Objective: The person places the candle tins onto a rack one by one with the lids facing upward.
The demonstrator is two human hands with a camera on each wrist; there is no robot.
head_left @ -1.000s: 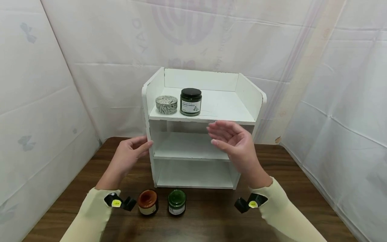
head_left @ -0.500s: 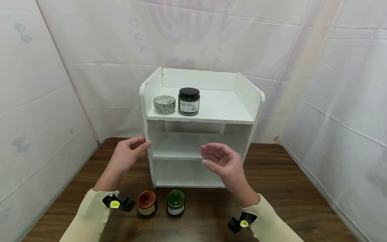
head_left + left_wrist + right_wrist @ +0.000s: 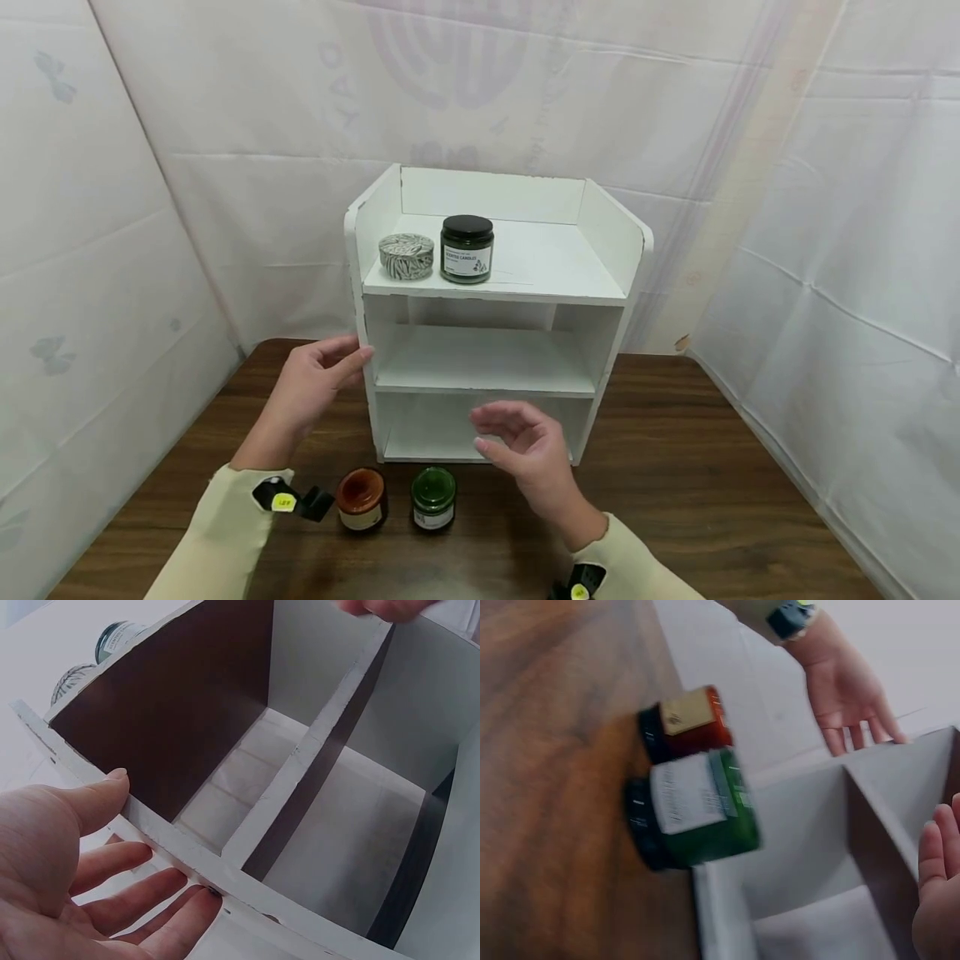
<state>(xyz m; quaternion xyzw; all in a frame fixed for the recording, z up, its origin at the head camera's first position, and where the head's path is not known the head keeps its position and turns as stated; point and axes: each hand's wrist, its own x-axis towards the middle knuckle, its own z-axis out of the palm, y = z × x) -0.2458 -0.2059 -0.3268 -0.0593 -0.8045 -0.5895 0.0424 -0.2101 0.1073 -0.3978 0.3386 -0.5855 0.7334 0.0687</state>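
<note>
Green glass candle jar (image 3: pixel 433 500) stands on the wooden table (image 3: pixel 690 475), in front of the left half of the white shelf unit (image 3: pixel 483 358), glass base up and black lid down. Amber glass candle jar (image 3: pixel 361 498) stands just beside it, before the unit's left front corner, also inverted. Label text on both is unreadable; the right wrist view is blurred there.

Right hand (image 3: pixel 528 446) hovers before the unit's bottom compartment, to the right of the green jar and apart from it. Its fingers are bent and close together, with the thumb separated; nothing lies between them.

Left hand (image 3: pixel 318 379) holds the unit's left side panel lightly at the front edge: thumb on the edge, fingers slightly spread against the outer face.

On the unit's top deck, toward its left front, stand a leaf-patterned round tin (image 3: pixel 406 256) and a black-lidded scented candle jar (image 3: pixel 467 250).

Caution: a low, fast sweep by the right hand could knock the green jar into the amber one. A grip around smooth glass alone may slip. A sharp pull on the side panel could jolt the unit and shift the two top-deck containers toward the front edge.
</note>
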